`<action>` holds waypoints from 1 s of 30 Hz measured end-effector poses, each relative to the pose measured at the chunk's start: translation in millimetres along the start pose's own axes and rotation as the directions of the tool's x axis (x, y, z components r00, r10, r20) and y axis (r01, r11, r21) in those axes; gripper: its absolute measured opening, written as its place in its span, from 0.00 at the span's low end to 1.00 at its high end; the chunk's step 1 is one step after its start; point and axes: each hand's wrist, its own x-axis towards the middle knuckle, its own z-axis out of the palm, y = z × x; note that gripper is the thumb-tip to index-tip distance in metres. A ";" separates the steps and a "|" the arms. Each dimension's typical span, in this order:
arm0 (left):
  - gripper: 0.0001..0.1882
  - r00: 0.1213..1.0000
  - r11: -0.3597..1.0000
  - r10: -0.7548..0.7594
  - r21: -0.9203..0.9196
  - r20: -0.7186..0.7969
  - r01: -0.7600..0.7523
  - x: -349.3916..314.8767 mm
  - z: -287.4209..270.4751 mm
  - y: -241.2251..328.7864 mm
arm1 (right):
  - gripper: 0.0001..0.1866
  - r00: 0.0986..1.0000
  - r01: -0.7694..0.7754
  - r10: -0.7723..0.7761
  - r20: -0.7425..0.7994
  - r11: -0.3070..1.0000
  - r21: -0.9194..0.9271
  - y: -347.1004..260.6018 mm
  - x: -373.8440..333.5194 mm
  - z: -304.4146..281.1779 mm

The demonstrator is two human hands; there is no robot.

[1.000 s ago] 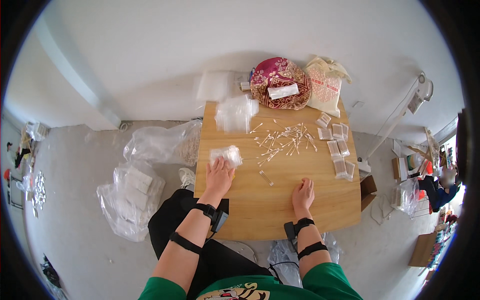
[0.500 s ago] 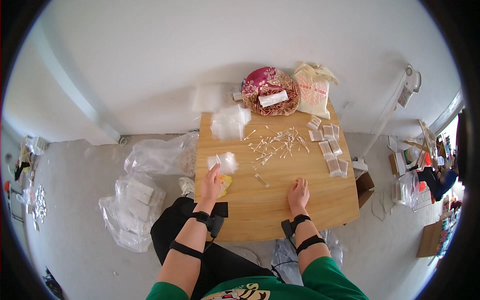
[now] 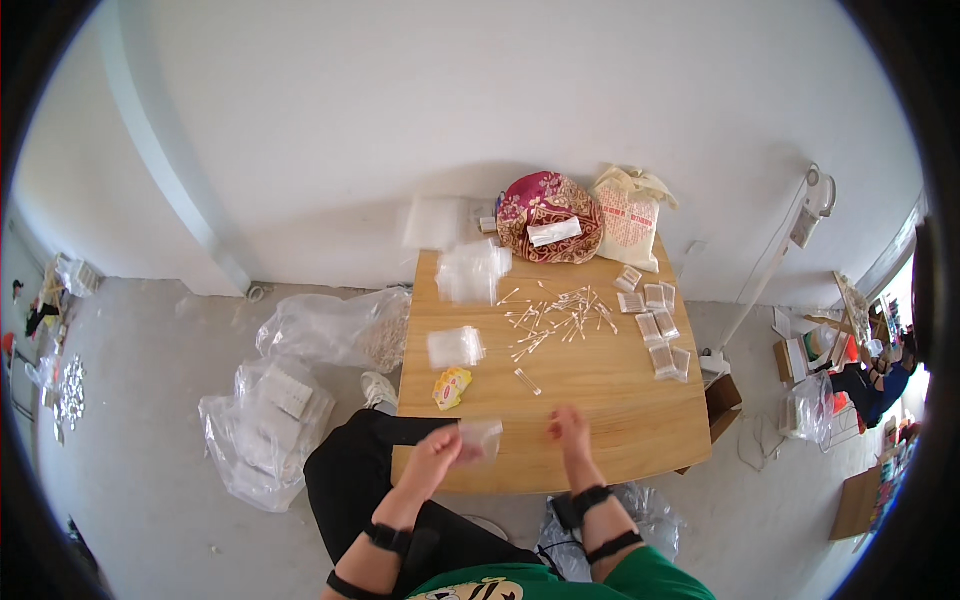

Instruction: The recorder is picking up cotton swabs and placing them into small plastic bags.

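Bag [image 3: 482, 441] now in left grip [image 3: 437, 455]

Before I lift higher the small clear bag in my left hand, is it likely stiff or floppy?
The small clear bag looks thin and see-through, so it is probably floppy and very light. Your left hand seems to hold it near one side, so the free part may bend or flutter.

1. Left hand [image 3: 432, 462]: at near left, fingers curled into a pinch, fingertips directed right.
2. Left forearm [image 3: 368, 566]: slants from the near edge toward far right.
3. Right hand [image 3: 571, 432]: apart from the left hand, slightly farther; fingers partly curled, outline blurred.
4. Right forearm [image 3: 609, 524]: slants from near right toward far left.
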 end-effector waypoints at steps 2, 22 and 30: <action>0.16 0.998 0.999 -0.014 0.032 0.063 0.012 -15.4 2.9 -24.3 | 0.20 0.929 -0.103 0.037 0.368 0.981 0.161 -17.3 -52.7 20.6; 0.14 0.962 0.796 0.270 0.572 -0.040 -0.200 -211.4 -9.6 -4.6 | 0.06 0.752 0.480 -0.213 0.624 0.825 -0.297 -72.8 -177.4 35.0; 0.14 0.926 0.755 0.335 0.638 -0.177 -0.151 -320.7 -8.8 -1.9 | 0.06 0.742 0.508 -0.282 0.608 0.828 -0.237 -74.6 -211.7 2.7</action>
